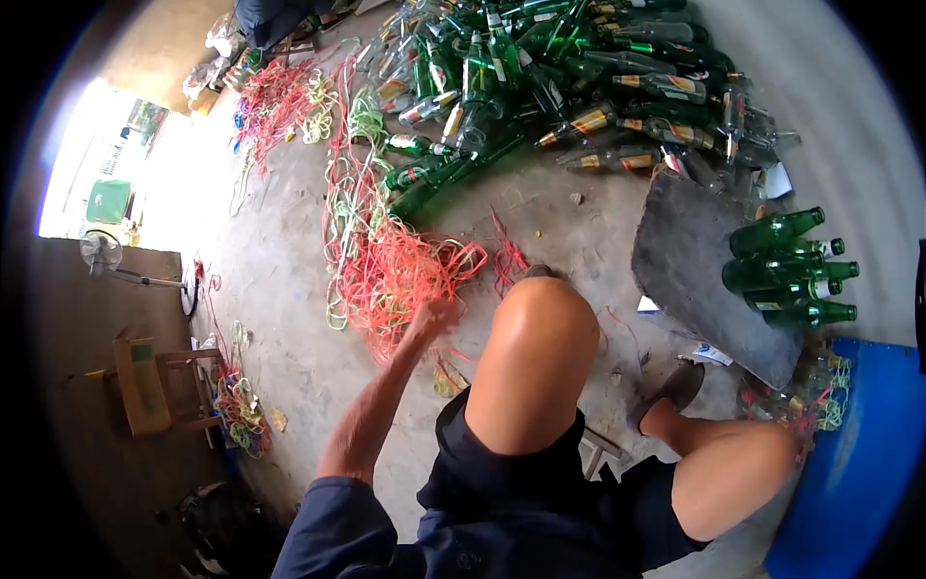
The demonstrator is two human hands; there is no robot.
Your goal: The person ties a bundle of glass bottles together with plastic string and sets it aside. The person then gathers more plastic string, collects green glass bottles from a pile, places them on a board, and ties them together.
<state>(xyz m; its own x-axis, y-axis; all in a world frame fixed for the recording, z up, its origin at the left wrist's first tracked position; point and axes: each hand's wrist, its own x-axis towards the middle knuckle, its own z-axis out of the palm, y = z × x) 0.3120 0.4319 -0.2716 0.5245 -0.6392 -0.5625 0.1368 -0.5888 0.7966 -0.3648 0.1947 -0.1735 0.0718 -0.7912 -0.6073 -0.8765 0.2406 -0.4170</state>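
Note:
My left hand [439, 314] reaches out from the lower left to the right edge of a loose heap of red and pale green plastic strips [391, 275] on the floor. Its fingers are blurred and partly lost among the red strands, so whether it grips any cannot be made out. My right hand is out of view. Several green bottles [786, 265] stand grouped on a dark slab [690, 261] to the right, beyond my knees.
A large pile of green and clear bottles [579, 87] lies at the top. More strips [275, 101] lie upper left. A fan [101, 253] and a cardboard box [143, 386] are at the left, a blue panel [854, 463] at lower right. Part of another person [275, 19] shows at the top.

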